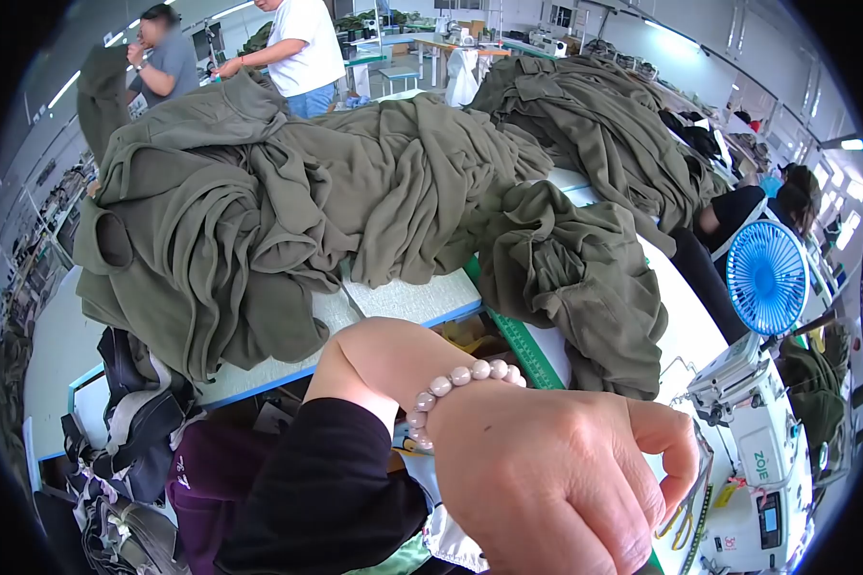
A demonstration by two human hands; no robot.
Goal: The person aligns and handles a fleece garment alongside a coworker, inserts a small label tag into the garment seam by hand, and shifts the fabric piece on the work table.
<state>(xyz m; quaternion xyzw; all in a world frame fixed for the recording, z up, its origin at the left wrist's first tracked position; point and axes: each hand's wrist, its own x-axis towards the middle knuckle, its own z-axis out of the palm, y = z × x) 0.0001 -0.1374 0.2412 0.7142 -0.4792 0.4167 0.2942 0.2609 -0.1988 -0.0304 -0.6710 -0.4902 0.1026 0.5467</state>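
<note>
The left hand (556, 460), with a beaded bracelet (460, 375) at its wrist, is raised very near to the camera. Its fingers (676, 455) are bent inward; their tips are hidden, so I cannot tell whether they grip something. Beyond it, the olive-green garments (422, 172) lie in heaps on the counter (412, 303), apparently not touched by this hand. I judge this as a pause in handling the cloth. To take one garment, the hand would need to lower, open and separate one layer.
</note>
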